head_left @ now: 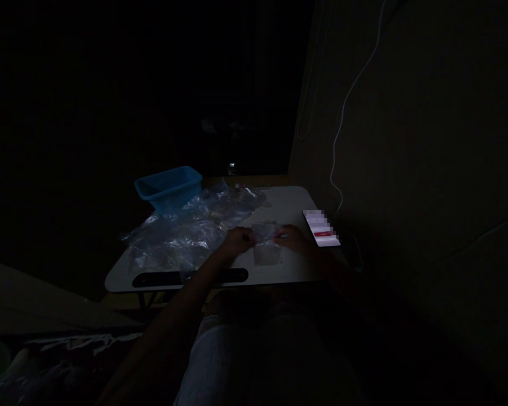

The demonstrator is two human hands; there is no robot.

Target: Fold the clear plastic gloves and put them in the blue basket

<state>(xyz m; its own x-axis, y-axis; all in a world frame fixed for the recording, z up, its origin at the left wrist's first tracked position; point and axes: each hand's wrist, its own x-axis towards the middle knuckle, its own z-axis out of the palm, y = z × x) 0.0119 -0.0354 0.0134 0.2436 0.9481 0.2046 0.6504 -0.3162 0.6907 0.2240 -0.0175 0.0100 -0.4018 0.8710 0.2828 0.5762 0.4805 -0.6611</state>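
Observation:
The scene is very dark. A small clear plastic bag (266,251) lies on a white lap table (288,206). My left hand (238,241) grips the bag's top left edge with closed fingers. My right hand (293,238) pinches its top right edge. Both hands rest on the tabletop near its front edge.
A heap of clear plastic bags (186,231) covers the table's left half. A blue plastic tub (169,189) stands at the back left corner. A lit phone (322,228) lies at the right edge. A white cable (342,113) hangs on the wall to the right.

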